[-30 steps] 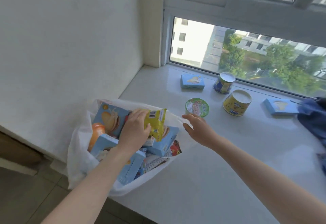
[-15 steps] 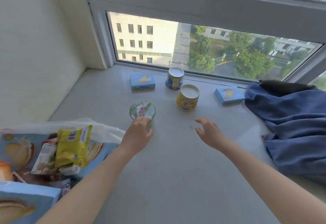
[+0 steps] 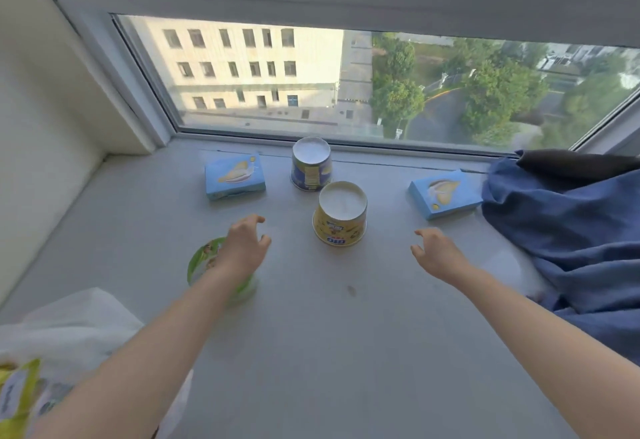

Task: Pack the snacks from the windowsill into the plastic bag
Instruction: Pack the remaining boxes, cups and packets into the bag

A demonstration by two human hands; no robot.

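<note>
left hand [image 3: 246, 244] half-curled, empty | right hand [image 3: 437, 256] spread, empty | yellow snack tub [image 3: 340, 220] likely light, stiff: grip round wall

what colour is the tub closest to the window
The tub is dark blue with a yellow label and white top; head view.

So the pale grey windowsill [image 3: 311, 352] fills most of the frame. Up by the glass there's a flat light-blue cardboard box [image 3: 234, 176] left of centre, with a dark-blue upturned tub [image 3: 311, 165] beside it. A yellow upturned tub [image 3: 340, 213] sits just below that. A second light-blue cardboard box [image 3: 444, 194] sits right next to a rumpled blue cloth [image 3: 571, 231] on the right. A green-lidded round cup [image 3: 204, 258] is lower left of centre, and a white plastic bag [image 3: 79, 321] is in the bottom-left corner.
</note>
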